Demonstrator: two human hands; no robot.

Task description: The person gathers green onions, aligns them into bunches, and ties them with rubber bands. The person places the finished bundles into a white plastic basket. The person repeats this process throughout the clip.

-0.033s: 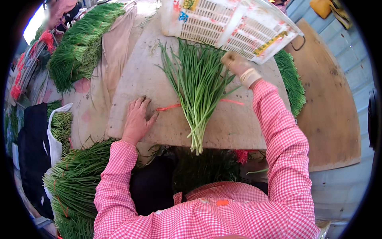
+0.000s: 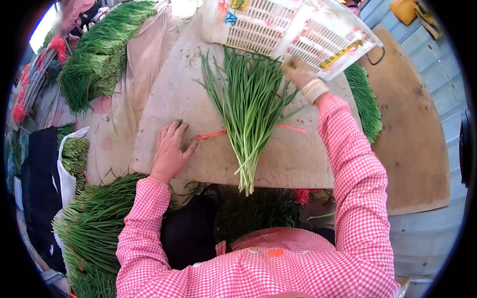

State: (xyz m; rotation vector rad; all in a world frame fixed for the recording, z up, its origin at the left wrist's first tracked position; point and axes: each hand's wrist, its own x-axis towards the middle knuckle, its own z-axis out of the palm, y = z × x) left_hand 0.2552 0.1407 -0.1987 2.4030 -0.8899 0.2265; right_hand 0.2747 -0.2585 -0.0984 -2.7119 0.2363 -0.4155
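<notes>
A loose bunch of garlic chives [image 2: 248, 114] lies fanned out on a wooden board [image 2: 198, 164], leaf tips away from me and pale stems over the near edge. Beneath it runs a red tie [image 2: 211, 134], its two ends showing on either side. Flat on the board left of the bunch, my bare left hand [image 2: 171, 151] has its fingers stretched out and holds nothing. My gloved right hand [image 2: 300, 77] is by the right-hand leaf tips, in front of the white crate. Its fingers are curled; whatever they may hold is hidden.
A white slotted plastic crate [image 2: 293, 35] stands tilted at the board's far side. Chives are heaped at far left [image 2: 102, 59], near left [image 2: 99, 218] and right [image 2: 362, 102]. Red ties [image 2: 58, 48] hang at the left. Another wooden board [image 2: 412, 139] lies right.
My right hand has shifted slightly to the right. My left hand and the chives stay nearly as they were.
</notes>
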